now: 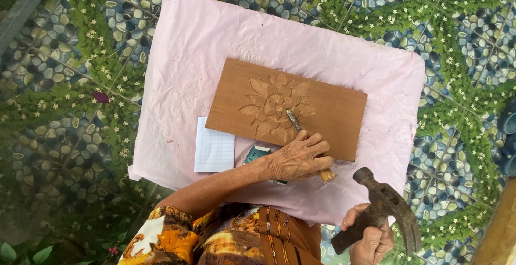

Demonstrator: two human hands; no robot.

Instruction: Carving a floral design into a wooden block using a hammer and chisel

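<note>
Chisel (294, 121) on the carved wooden board (333, 109) sits in the left hand's (298, 157) closed grip; right hand (371, 241) clasps a hammer (384, 206).

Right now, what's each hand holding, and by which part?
Left hand: chisel, gripped around its wooden handle, blade on the carved board. Right hand: claw hammer, gripped by its handle.

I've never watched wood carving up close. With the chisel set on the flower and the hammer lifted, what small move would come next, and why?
Most likely a light tap of the hammer on the chisel handle's end. The left hand holds the chisel tilted, its tip on the flower carved in the board, while the right hand holds the hammer raised just beside the handle, not touching it.
</note>
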